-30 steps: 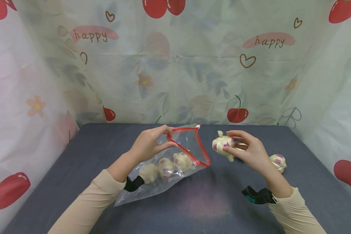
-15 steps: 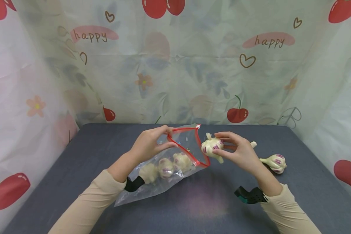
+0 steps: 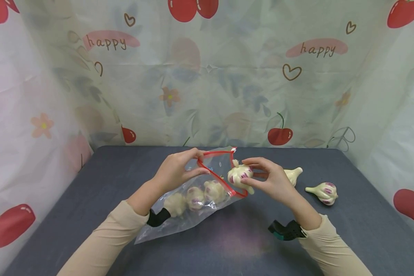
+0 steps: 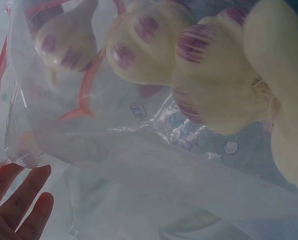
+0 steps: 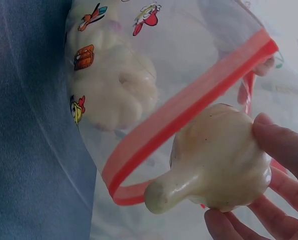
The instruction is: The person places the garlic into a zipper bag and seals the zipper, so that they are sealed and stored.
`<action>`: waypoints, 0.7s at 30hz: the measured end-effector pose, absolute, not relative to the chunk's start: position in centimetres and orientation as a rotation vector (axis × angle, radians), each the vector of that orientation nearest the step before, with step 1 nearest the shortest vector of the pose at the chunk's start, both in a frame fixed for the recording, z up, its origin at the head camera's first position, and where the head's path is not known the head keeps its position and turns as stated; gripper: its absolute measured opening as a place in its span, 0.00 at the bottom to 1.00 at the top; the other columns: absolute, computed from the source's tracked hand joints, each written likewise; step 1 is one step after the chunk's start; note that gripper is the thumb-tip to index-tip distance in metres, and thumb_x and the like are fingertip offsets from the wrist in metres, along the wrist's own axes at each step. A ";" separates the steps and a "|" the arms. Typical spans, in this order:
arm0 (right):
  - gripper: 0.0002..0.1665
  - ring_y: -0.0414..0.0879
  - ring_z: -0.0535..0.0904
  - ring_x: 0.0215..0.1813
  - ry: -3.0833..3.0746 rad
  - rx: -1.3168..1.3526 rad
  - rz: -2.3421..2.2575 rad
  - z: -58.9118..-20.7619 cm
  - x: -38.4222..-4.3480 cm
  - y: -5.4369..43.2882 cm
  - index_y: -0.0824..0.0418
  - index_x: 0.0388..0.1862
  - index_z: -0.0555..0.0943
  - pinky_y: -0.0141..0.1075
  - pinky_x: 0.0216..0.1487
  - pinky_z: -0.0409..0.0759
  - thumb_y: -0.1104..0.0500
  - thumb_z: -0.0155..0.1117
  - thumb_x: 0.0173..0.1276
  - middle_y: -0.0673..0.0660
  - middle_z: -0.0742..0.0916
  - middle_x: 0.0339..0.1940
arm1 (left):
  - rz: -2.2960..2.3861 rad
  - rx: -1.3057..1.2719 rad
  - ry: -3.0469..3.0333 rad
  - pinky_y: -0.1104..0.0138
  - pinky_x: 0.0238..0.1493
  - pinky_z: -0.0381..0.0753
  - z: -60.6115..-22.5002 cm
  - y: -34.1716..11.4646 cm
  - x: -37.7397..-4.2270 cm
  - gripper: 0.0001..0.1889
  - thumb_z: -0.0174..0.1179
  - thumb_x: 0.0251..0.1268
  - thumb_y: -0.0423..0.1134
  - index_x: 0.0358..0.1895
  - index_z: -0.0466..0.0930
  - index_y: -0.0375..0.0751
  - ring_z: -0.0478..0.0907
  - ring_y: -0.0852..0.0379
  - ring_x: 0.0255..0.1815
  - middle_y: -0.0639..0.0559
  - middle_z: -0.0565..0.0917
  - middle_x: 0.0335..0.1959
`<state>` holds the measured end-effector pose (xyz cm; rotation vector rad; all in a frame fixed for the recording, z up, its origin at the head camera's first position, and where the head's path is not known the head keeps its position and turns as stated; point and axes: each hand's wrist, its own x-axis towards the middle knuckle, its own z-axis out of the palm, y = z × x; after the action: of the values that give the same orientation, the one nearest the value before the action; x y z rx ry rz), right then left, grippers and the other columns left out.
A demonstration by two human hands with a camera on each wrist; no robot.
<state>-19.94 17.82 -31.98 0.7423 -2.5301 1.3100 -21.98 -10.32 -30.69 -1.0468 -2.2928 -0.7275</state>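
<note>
My left hand pinches the rim of a clear zip bag with a red zip edge, keeping its mouth spread toward the right. Several garlic bulbs lie inside the bag, showing through the plastic. Between the fingers and thumb of my right hand is another garlic bulb, white with purple streaks. It sits right at the bag's mouth, overlapping the red edge in the head view. In the right wrist view its stem points toward the red zip edge.
Two more garlic bulbs lie on the dark table to the right: one bulb partly behind my right hand, the other bulb farther right. A printed curtain hangs along the back and sides.
My right hand has carried its garlic bulb leftward from beside the bag to its mouth. The bulbs on the table at right have come into fuller view. My left hand stays in place.
</note>
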 end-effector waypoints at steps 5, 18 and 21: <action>0.27 0.50 0.81 0.52 -2.528 0.747 1.327 -32.0 -20.1 17.2 0.59 0.54 0.77 0.40 0.50 0.80 0.61 0.73 0.53 0.57 0.83 0.52 | -0.727 -1.047 -2.289 0.69 0.30 0.75 -30.7 -10.3 -22.0 0.15 0.70 0.49 0.43 0.36 0.74 0.44 0.83 0.58 0.35 0.55 0.82 0.30; 0.24 0.47 0.81 0.49 -2.535 0.783 1.371 -31.8 -20.7 15.9 0.57 0.51 0.80 0.39 0.50 0.81 0.58 0.73 0.53 0.55 0.83 0.49 | -0.728 -1.059 -2.289 0.69 0.32 0.76 -30.6 -10.3 -22.0 0.16 0.70 0.49 0.43 0.37 0.74 0.43 0.83 0.59 0.37 0.55 0.82 0.30; 0.24 0.47 0.81 0.50 -2.538 0.783 1.375 -31.8 -20.8 15.6 0.57 0.50 0.80 0.38 0.50 0.81 0.58 0.73 0.53 0.55 0.83 0.49 | -0.726 -1.059 -2.288 0.68 0.34 0.78 -30.5 -10.2 -22.0 0.16 0.70 0.49 0.43 0.37 0.74 0.43 0.84 0.58 0.38 0.55 0.82 0.31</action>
<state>-20.84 15.59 -31.78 0.7827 -2.5379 1.3755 -22.01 -10.22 -30.55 -1.0587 -2.2877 -0.7260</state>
